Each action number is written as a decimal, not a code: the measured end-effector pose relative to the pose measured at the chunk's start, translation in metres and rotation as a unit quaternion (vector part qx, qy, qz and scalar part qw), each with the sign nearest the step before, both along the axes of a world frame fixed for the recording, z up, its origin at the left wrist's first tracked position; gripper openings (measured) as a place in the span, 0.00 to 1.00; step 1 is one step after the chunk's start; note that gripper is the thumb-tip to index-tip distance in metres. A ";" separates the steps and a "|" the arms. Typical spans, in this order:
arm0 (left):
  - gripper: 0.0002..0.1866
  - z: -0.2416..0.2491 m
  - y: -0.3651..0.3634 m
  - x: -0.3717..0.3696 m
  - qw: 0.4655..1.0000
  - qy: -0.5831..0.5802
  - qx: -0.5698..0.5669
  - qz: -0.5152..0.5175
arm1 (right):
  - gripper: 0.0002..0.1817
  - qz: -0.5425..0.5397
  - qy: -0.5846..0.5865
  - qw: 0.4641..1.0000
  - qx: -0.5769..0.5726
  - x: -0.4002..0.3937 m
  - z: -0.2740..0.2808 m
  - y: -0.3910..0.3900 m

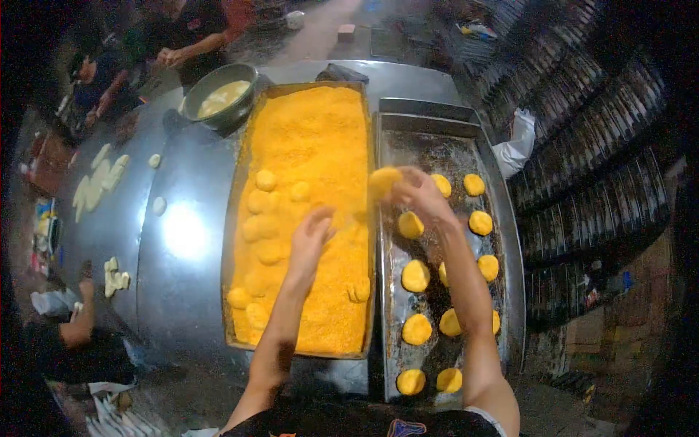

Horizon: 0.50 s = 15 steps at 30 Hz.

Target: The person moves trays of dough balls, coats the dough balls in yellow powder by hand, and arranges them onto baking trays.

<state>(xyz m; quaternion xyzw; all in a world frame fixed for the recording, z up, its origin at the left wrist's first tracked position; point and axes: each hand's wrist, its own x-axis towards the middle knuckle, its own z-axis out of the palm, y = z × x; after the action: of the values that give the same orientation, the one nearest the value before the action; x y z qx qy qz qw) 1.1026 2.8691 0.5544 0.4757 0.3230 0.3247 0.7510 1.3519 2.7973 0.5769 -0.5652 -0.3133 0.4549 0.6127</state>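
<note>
My right hand (424, 195) pinches a flat round dough piece (384, 182) coated in yellow crumbs. It is blurred by motion, above the seam between the crumb tray and the baking tray. Over the middle of the yellow crumbs (313, 124), my left hand (312, 233) has its thumb and fingers apart and appears to hold nothing. Several dough rounds (266, 180) lie in the crumbs, mostly left of that hand. On the dark metal baking tray (429, 149) at the right sit several coated rounds (416, 276) in loose rows; my right forearm hides some of them.
A bowl with pale contents (222, 98) stands beyond the crumb tray's far left corner. Pale dough pieces (102, 178) lie on the metal table (186, 291). Co-workers stand along the left and far sides. Stacked dark trays (582, 189) line the right.
</note>
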 end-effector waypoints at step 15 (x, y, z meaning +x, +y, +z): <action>0.15 0.007 0.038 -0.081 0.972 0.159 0.120 0.125 | 0.20 -0.069 -0.612 0.786 -0.054 0.133 -0.083 0.089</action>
<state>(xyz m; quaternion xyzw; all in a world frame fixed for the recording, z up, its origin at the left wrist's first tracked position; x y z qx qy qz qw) 1.0212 2.9068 0.5609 0.5634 0.4541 0.3725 0.5810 1.4847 2.8863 0.4938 -0.7775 -0.5575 -0.0142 0.2906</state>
